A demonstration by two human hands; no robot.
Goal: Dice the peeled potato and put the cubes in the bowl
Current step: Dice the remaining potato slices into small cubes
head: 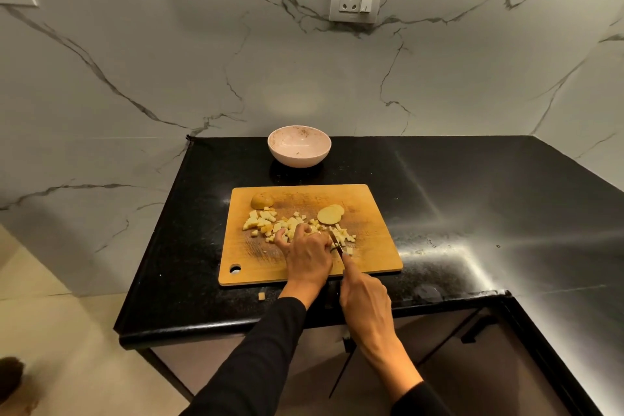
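While the left hand (305, 252) curls over potato pieces mid-board, the right hand (366, 306) grips the knife (337, 243); cubes (266, 223) lie at ten o'clock, slices (330, 214) at one, bowl (299, 146) at twelve.

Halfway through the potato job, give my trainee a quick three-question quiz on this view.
1. True or false: the bowl already holds a heap of potato cubes.
2. Which hand holds the knife? A) left hand B) right hand C) neither
3. Fill in: one stray cube lies off the cutting board, on the black ____.

Key: 1 false, the cubes are on the board, and the bowl shows only a few specks. 2 B, while the left hand steadies the potato piece being cut. 3 counter.
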